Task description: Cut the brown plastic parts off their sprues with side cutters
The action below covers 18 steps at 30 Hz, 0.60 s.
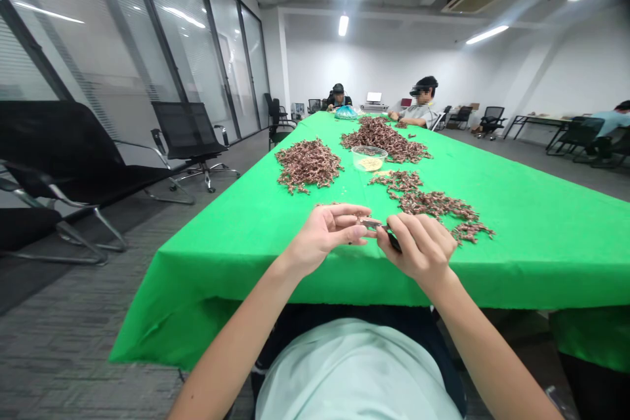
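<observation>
My left hand (329, 234) is above the near part of the green-covered table, its fingers closed around a small brown piece (361, 216). In my right hand (421, 241) is a small knife-like tool (374, 224) with a slim metal end and a dark handle. The tool's metal end meets the fingertips of my left hand, at the small piece. Whether the metal touches the piece itself I cannot tell. Beyond my hands lie a heap of similar brown pieces (309, 166) on the left and a looser spread (438, 204) on the right.
A clear bowl (369, 159) with pale yellowish bits stands mid-table, near a larger brown heap (386, 139). The green cloth (236, 230) hangs over the near edge. Two people (338, 97) sit at the far end by a blue bag (346, 112). Black chairs (189, 131) stand left.
</observation>
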Tool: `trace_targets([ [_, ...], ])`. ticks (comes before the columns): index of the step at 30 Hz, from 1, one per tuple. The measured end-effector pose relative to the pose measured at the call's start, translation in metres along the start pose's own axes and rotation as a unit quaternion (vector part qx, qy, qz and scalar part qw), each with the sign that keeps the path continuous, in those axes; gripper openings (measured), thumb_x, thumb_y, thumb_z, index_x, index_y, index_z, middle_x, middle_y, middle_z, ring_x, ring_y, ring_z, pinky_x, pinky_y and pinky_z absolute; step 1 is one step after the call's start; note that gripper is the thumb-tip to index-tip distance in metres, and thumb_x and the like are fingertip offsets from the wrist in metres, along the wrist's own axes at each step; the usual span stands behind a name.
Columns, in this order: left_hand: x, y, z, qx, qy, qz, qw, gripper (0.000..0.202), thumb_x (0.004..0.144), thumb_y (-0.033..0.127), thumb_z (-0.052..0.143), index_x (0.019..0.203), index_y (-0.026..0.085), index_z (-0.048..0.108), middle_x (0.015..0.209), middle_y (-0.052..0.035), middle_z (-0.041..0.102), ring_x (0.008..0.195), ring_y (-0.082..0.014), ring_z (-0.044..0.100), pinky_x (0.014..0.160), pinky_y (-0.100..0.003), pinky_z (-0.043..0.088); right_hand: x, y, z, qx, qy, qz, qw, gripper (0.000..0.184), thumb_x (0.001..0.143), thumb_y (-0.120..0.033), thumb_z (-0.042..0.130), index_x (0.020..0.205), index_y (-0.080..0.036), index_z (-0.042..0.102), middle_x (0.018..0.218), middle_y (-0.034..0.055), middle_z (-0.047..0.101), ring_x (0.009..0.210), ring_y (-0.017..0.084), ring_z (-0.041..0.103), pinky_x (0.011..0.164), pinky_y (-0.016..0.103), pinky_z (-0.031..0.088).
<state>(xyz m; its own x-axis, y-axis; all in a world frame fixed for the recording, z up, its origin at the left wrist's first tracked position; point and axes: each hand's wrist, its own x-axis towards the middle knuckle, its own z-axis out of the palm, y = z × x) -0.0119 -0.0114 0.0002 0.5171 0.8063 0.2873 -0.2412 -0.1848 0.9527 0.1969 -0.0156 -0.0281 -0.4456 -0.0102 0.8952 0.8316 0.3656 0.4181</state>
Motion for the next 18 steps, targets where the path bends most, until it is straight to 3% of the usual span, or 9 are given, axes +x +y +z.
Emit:
trace_targets([
  [18,-0.0007,0.0,-0.0008,-0.003,0.016,-0.034,0.999,0.049,0.079,0.034,0.079,0.118,0.008,0.066,0.112,-0.0207,0.073,0.101,-0.0312,0.072,0.075,-0.03,0.057,0.0006,-0.0009,-0.003,-0.01,0.003,-0.018,1.0,0.022,0.084,-0.03,0.076,0.096,-0.016,0.064,0.08,0.0034,0.07,0.062,0.015,0.059,0.055,0.032,0.035],
])
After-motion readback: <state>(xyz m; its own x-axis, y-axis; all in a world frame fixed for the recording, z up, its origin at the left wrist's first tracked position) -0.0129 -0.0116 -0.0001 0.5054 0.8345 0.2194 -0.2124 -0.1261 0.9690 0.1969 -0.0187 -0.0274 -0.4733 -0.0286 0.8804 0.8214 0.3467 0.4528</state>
